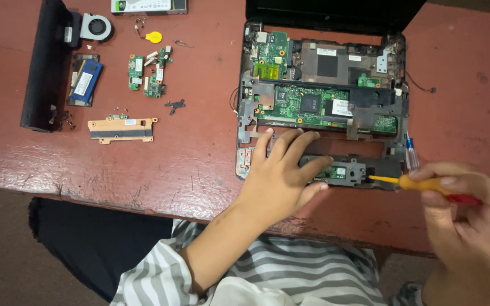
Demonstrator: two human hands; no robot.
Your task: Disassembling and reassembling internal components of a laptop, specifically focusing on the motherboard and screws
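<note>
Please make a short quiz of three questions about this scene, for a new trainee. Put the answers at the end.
1. True or false: the left hand lies flat on the opened laptop chassis.
2. Which tool does the right hand hold? A) tweezers B) a screwdriver with a yellow shaft C) a brush
3. Fill in: the small cooling fan lies on the red table at its far ____ side.

Key
1. True.
2. B; the screwdriver points its tip at the near edge of the chassis.
3. Left, beside a long black strip.
</note>
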